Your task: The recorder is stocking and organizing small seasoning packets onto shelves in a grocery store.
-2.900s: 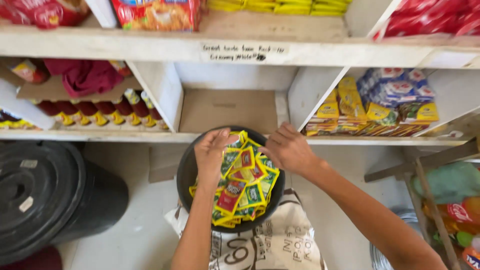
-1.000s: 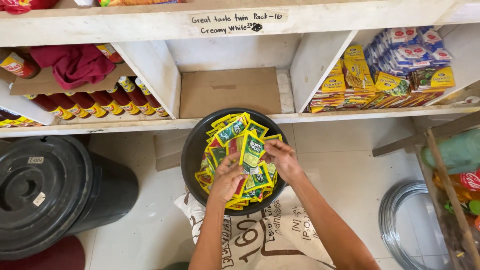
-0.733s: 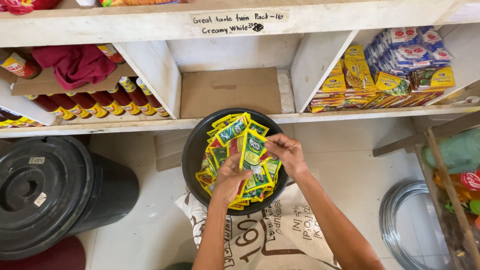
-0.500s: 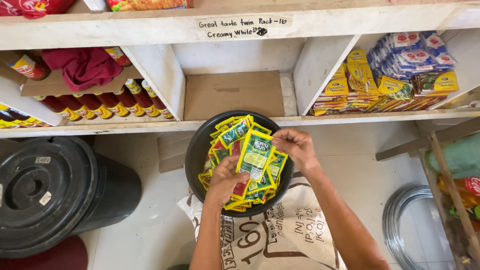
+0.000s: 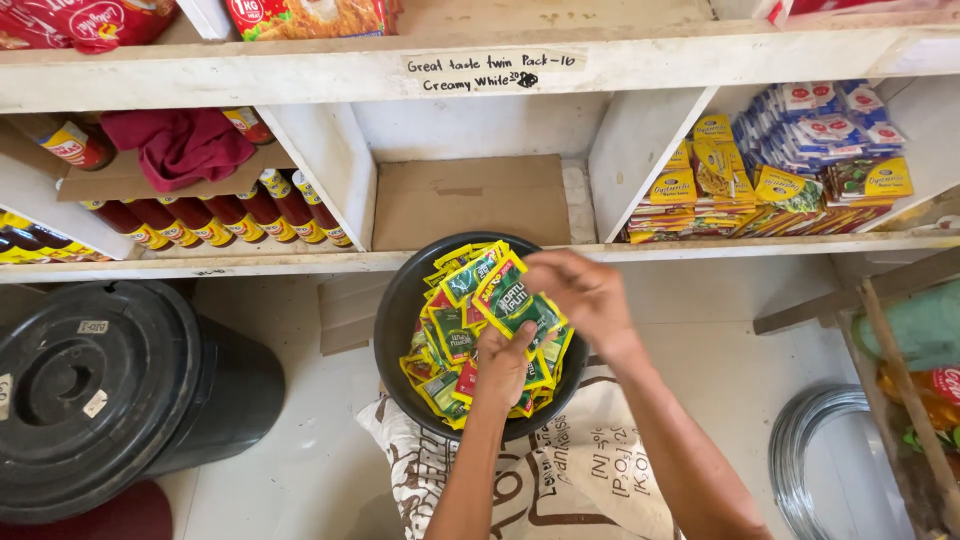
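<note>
A black round basin (image 5: 392,312) sits on a printed sack and holds several small green, yellow and red sachets (image 5: 448,340). My left hand (image 5: 503,364) is over the basin and grips a bundle of these sachets (image 5: 513,306) from below, with a green and yellow one on top. My right hand (image 5: 585,292) is blurred at the bundle's upper right edge, fingers curled on it. Both forearms come in from the bottom of the view.
Behind the basin a white wooden shelf (image 5: 300,262) has a middle compartment lined with cardboard (image 5: 470,198). Red sauce bottles (image 5: 225,222) stand at left, stacked packets (image 5: 790,170) at right. A black lidded bin (image 5: 95,390) stands left, a wire coil (image 5: 815,450) right, and the sack (image 5: 585,475) below.
Both hands have gathered sachets from the basin into a bundle and raised it. My right hand has shifted up to the bundle's top edge.
</note>
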